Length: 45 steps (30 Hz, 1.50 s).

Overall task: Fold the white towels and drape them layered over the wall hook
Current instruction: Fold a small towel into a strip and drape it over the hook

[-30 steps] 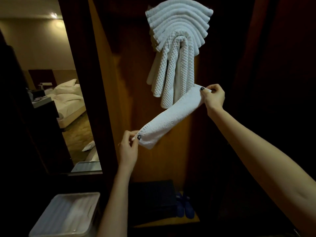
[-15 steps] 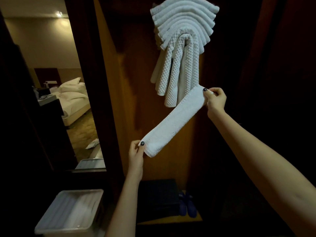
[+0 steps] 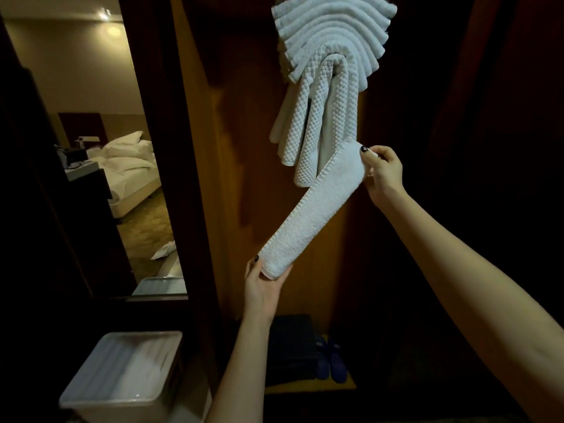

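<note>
One towel in play: long white terry towel folded into a narrow strip (image 3: 314,209), pulled out on a slant in front of the brown wooden wall panel (image 3: 232,148). Upper end is to the right, lower end to the left, all of it below the hanging bundle.
Right hand: right hand (image 3: 383,175) is at the top end, thumb and fingers pinching the strip's corner, dark-polished thumbnail pressed on the cloth.
Left hand: left hand (image 3: 262,285) is at the bottom end, holding the rounded fold between thumb and fingers with the palm under it.
Hanging bundle: white towels layered in an arch (image 3: 332,35) high on the panel, one over another, ends fanning down both sides. The hook is hidden under them.
Waffle towel: white waffle-weave towel (image 3: 317,117) sits innermost in the arch. Its tails hang lowest, right by the strip's upper end, and I can't tell whether they touch.
Far left: tall dark-framed mirror or opening (image 3: 91,87), can't tell which, showing a bed with white bedding (image 3: 131,166).
Near left: white rectangular plastic bin (image 3: 122,377), low in the corner.
Low centre: pair of dark blue slippers (image 3: 331,361) beside a dark folded item (image 3: 290,346).
</note>
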Available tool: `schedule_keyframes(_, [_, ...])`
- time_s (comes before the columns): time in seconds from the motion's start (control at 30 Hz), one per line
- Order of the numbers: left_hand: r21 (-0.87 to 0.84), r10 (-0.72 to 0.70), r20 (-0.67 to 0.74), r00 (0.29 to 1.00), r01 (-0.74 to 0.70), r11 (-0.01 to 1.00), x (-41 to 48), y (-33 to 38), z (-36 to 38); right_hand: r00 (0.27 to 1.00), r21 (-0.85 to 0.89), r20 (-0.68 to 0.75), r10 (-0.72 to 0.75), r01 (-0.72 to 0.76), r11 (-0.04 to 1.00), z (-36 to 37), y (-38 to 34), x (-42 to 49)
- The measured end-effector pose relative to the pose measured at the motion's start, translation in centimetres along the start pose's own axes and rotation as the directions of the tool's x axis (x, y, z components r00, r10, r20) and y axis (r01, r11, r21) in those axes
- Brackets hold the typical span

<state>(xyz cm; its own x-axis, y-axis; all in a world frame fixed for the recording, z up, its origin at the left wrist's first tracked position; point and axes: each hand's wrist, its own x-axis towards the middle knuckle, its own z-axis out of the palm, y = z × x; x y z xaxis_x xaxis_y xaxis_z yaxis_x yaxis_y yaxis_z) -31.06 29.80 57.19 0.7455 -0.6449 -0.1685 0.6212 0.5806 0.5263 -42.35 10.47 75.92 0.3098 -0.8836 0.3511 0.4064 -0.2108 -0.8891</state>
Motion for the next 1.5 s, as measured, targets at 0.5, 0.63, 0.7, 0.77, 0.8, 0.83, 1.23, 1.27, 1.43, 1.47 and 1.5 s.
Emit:
schedule_keyframes(0.5, [0.190,0.070,0.150,0.986,-0.098,0.977,0.7,3.1,0.2,0.998,0.118,-0.039,0.039,-0.034,0.992,-2.6,-0.1,-0.7])
schedule_keyframes(0.63, [0.306,0.062,0.202,0.977,-0.123,0.944,0.8,4.0,-0.2,0.998,0.058,-0.049,0.036,-0.033,0.998,-3.5,0.3,-0.7])
schedule_keyframes(0.7, [0.402,0.122,0.209,0.970,-0.199,0.894,1.0,4.7,-0.1,0.999,-0.078,-0.042,0.010,-0.013,0.997,-4.1,0.5,-0.5])
schedule_keyframes(0.77, [0.506,0.189,0.222,0.957,-0.279,0.816,1.5,5.7,-0.1,0.999,-0.280,0.027,-0.037,0.043,0.959,-4.8,0.6,-0.2])
schedule_keyframes(0.8, [0.551,0.213,0.235,0.948,-0.311,0.775,1.7,6.3,0.0,0.995,-0.370,0.084,-0.057,0.085,0.925,-5.1,0.6,-0.1])
schedule_keyframes(0.83, [0.585,0.232,0.253,0.939,-0.340,0.736,2.0,6.9,0.3,0.987,-0.432,0.142,-0.072,0.127,0.893,-5.3,0.4,-0.1])
schedule_keyframes(1.23, [0.744,0.522,0.503,0.689,-0.652,0.144,5.5,11.9,8.0,0.948,-0.439,0.305,-0.092,0.226,0.870,-6.3,-1.2,2.1])
schedule_keyframes(1.27, [0.747,0.555,0.508,0.659,-0.658,0.097,5.8,12.0,8.6,0.940,-0.435,0.322,-0.110,0.250,0.865,-6.2,-1.4,2.4])
schedule_keyframes(1.43, [0.726,0.588,0.536,0.606,-0.686,0.046,7.1,12.8,12.0,0.914,-0.401,0.378,-0.147,0.305,0.864,-5.7,-2.9,4.4])
schedule_keyframes(1.47, [0.723,0.562,0.546,0.621,-0.688,0.057,7.5,13.2,12.8,0.918,-0.404,0.366,-0.155,0.306,0.862,-5.5,-3.4,5.1])
schedule_keyframes(1.5, [0.719,0.525,0.548,0.652,-0.687,0.102,7.9,13.6,13.6,0.923,-0.405,0.349,-0.164,0.306,0.862,-5.4,-3.9,6.0])
